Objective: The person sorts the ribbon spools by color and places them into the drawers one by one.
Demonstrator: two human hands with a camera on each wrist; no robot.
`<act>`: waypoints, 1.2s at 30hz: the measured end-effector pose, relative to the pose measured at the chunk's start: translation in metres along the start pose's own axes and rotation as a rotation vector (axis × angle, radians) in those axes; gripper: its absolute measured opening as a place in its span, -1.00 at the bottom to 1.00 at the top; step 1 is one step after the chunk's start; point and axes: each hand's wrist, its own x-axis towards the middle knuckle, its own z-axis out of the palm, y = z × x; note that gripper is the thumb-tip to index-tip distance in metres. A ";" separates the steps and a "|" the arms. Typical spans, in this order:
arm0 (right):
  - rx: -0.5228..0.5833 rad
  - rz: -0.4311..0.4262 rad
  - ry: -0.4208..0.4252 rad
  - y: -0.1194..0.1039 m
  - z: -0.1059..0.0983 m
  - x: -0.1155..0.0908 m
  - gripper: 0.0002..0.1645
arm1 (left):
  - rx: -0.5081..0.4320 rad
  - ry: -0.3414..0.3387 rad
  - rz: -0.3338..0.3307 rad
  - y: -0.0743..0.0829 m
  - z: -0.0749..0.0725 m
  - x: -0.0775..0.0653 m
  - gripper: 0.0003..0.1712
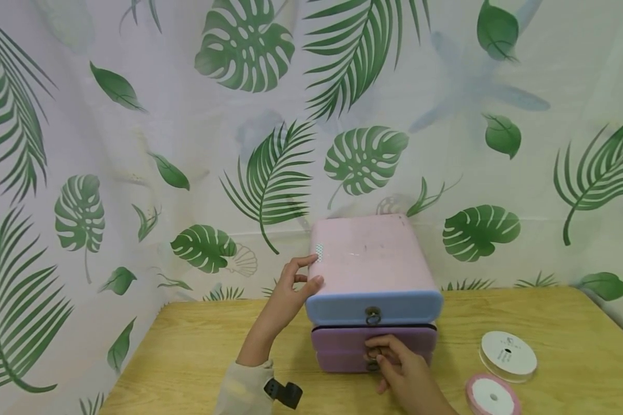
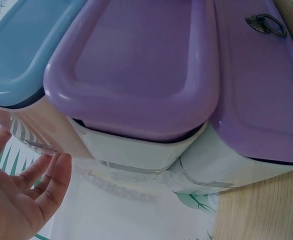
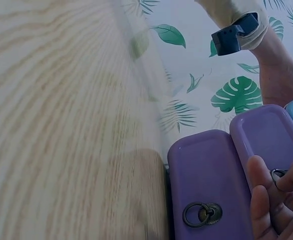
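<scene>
A small drawer unit stands on the wooden table, with a pink top (image 1: 368, 253), a blue top drawer (image 1: 337, 309) and two purple drawers below. My right hand (image 1: 407, 372) pinches the ring pull (image 3: 276, 175) of the middle purple drawer (image 2: 131, 65) between thumb and finger. The lowest purple drawer (image 3: 204, 170) has its own ring pull (image 3: 196, 215), hanging free. Against the upper left side of the unit rests my left hand (image 1: 288, 294), its fingers loosely bent. In the left wrist view, those fingertips touch the pink side by the blue front.
To the right on the table (image 1: 202, 357) lie a white ribbon spool (image 1: 516, 351) and a pink-rimmed spool (image 1: 493, 395). Behind the unit hangs a leaf-patterned sheet (image 1: 420, 173). The left wrist wears a black strapped device (image 1: 285, 393).
</scene>
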 end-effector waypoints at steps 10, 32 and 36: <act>0.003 -0.027 0.003 -0.002 0.000 -0.007 -0.71 | 0.004 0.015 -0.012 0.001 0.001 0.001 -0.40; 0.186 -0.029 -0.086 0.001 -0.007 -0.021 -0.55 | -0.004 0.012 -0.006 0.005 0.003 -0.002 -0.40; 0.244 -0.070 -0.127 0.004 -0.007 -0.023 -0.52 | -0.011 0.015 -0.011 0.003 0.002 -0.002 -0.39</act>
